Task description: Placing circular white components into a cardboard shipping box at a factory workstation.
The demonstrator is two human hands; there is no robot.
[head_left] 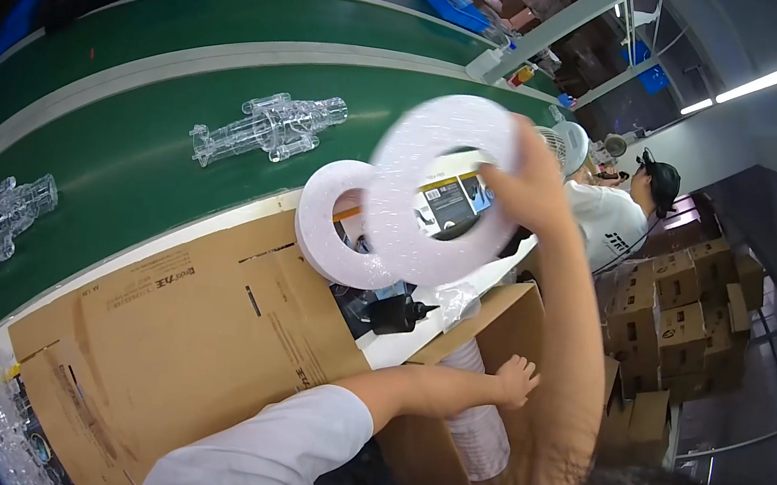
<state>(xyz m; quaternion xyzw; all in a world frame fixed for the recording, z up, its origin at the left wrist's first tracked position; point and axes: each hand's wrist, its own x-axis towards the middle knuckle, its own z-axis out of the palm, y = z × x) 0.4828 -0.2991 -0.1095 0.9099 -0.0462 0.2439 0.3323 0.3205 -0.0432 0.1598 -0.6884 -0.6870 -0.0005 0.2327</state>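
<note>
My right hand (536, 181) is raised and closed on the edge of a flat white foam ring (404, 161), thumb across its face near the hole. Just behind and left of it, partly covered, is a second white ring (319, 233). A box with printed pictures (453, 202) shows through the held ring's hole. My left hand (515, 382), loosely curled with its fingers apart, hangs over an open cardboard box (521, 314). Beneath my left forearm, a stack of similar white rings (479, 436) lies in that box. No object shows in this hand.
A large flat cardboard sheet (190, 334) lies at front left. Transparent plastic assemblies (271, 131) rest on the green conveyor belt (150, 113). Beside the rings is a black nozzle bottle (397, 313). A person (608, 213) stands at right, near stacked cartons (660, 303).
</note>
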